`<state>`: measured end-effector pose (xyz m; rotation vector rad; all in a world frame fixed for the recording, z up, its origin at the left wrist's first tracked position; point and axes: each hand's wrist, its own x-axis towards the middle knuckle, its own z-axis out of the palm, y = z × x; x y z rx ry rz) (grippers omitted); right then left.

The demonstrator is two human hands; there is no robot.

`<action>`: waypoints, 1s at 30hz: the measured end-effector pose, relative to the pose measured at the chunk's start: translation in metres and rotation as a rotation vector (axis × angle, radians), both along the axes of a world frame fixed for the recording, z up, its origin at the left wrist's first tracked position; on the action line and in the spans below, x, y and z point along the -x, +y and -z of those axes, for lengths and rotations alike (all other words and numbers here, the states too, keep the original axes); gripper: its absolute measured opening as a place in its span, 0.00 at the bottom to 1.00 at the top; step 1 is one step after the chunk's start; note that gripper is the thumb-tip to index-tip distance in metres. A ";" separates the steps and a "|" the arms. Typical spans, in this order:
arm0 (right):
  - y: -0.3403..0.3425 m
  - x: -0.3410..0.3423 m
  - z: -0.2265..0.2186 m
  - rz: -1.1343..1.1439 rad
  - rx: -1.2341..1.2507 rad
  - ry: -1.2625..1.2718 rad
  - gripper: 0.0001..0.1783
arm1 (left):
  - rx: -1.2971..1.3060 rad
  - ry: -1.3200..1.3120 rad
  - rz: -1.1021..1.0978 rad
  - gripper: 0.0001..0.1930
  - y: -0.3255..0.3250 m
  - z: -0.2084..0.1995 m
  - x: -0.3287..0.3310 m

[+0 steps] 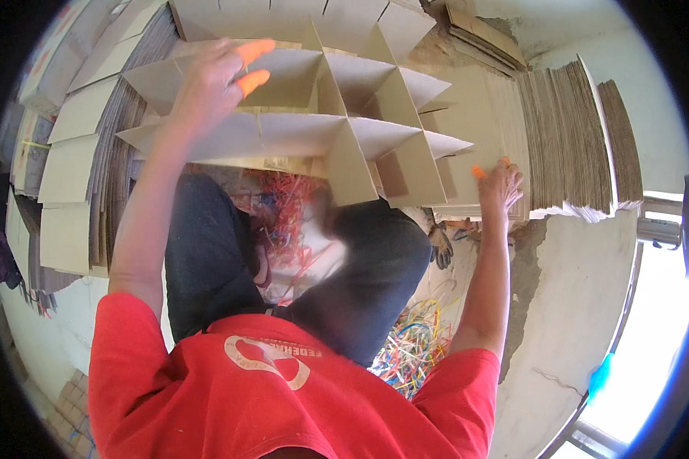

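Strap-littered floor (453, 287), cardboard divider grid (352, 164), red shirt (230, 405), pale emblem (268, 363) with lettering (306, 353)

Matt, smooth cardboard divider (302, 138); matt cloth shirt (283, 402).

LH (213, 83) nr grid (375, 138), RH (501, 189) on cardbd (505, 126).

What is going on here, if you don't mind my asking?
A seated person is working at a cardboard divider grid, whose crosspieces stand toward its right end. The left hand is raised at the grid's left part, fingers parted; blur hides whether it touches. The right hand is at the near edge of the cardboard pieces stacked to the right. More cardboard is stacked at left.
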<state>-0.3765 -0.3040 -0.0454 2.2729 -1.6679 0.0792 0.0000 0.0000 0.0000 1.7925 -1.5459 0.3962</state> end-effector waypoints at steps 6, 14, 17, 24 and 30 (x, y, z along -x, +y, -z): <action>-0.033 0.020 0.003 -0.105 0.076 -0.213 0.22 | -0.051 0.125 -0.077 0.19 0.034 0.018 0.021; 0.002 -0.004 -0.087 -0.328 0.456 -0.626 0.22 | -0.085 0.023 -0.063 0.18 0.056 0.029 0.013; 0.075 -0.059 -0.166 -0.596 -0.060 -1.236 0.26 | -0.163 -0.029 -0.053 0.16 0.050 0.037 0.018; 0.156 -0.142 -0.178 -0.880 -0.597 -0.985 0.31 | -0.139 0.101 -0.057 0.09 0.042 0.061 0.012; 0.172 -0.172 -0.167 -0.882 -0.638 -0.928 0.32 | -0.175 0.103 -0.040 0.06 0.039 0.062 0.011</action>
